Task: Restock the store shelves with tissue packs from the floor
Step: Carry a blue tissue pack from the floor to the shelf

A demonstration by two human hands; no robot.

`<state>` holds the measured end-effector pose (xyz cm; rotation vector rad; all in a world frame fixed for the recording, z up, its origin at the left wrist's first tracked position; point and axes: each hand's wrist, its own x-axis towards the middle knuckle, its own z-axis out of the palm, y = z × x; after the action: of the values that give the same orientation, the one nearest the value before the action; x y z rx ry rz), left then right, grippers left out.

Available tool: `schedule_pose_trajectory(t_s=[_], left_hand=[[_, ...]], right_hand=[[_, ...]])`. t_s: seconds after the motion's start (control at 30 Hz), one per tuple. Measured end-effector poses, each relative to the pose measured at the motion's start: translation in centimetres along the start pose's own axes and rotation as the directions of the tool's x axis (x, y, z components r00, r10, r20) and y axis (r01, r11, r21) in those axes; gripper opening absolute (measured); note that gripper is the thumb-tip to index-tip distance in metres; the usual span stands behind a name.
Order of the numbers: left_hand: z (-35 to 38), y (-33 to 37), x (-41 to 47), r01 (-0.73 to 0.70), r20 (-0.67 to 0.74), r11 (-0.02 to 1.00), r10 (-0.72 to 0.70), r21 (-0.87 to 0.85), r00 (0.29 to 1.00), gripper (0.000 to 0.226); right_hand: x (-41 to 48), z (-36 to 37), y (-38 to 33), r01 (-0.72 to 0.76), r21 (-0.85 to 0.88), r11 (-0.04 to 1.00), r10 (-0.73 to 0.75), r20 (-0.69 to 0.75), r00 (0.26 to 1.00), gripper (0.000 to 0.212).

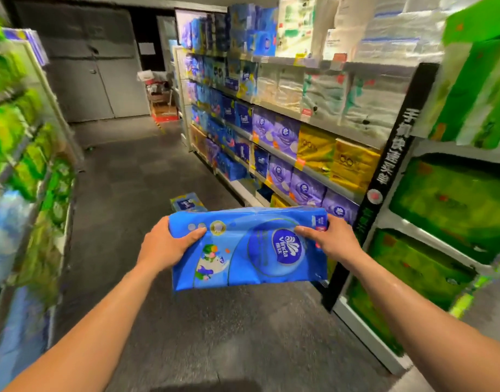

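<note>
My left hand [167, 244] and right hand [332, 240] each gripped one end of a blue tissue pack [243, 250], held in the air before the shelves [311, 170]; a second pack [186, 203] lay on the floor [147, 171] beside the shelves' lowest tier.

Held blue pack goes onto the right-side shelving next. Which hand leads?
Right, probably. The right hand grips the blue pack's end nearest the shelving on that side; the left hand holds the aisle-side end, farther away, so it suits supporting.
</note>
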<state>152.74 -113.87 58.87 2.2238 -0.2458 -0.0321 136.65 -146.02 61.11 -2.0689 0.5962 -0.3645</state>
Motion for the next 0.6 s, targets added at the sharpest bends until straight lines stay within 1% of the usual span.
schedule_pose_trajectory(t_s=[0.07, 0.13, 0.23, 0.33, 0.4, 0.5, 0.6], left_hand=[[0.5, 0.0, 4.8, 0.031, -0.027, 1.0, -0.031, 0.004, 0.999, 0.061], [1.0, -0.8, 9.7, 0.041, -0.049, 0.999, -0.042, -0.014, 0.998, 0.061], [1.8, -2.2, 18.1, 0.061, -0.063, 0.998, -0.062, -0.02, 0.996, 0.059], [2.7, -3.5, 28.0, 0.047, -0.045, 0.997, -0.05, -0.057, 0.998, 0.056], [2.8, -4.0, 34.9, 0.037, -0.032, 0.997, -0.04, -0.064, 0.999, 0.066], [2.4, -4.1, 45.4, 0.013, -0.011, 0.997, -0.014, -0.073, 1.0, 0.09], [2.4, -3.7, 55.2, -0.013, 0.025, 0.997, 0.015, -0.073, 1.0, 0.097]], right_hand=[[6.0, 1.3, -1.3, 0.021, -0.015, 1.0, -0.021, 0.052, 0.998, 0.037], [11.6, 3.4, -2.0, 0.035, -0.018, 0.999, -0.033, 0.08, 0.996, 0.041], [20.3, 7.3, -2.5, 0.062, -0.051, 0.997, -0.058, 0.078, 0.995, 0.045], [29.3, 11.6, -3.3, 0.066, -0.047, 0.997, -0.061, 0.094, 0.994, 0.041], [35.4, 14.2, -4.1, 0.065, -0.062, 0.996, -0.061, 0.064, 0.996, 0.041], [43.8, 17.0, -6.1, 0.021, -0.04, 0.999, -0.02, 0.027, 0.999, 0.049], [51.2, 18.9, -7.8, -0.034, 0.007, 0.999, 0.033, 0.022, 0.999, 0.039]])
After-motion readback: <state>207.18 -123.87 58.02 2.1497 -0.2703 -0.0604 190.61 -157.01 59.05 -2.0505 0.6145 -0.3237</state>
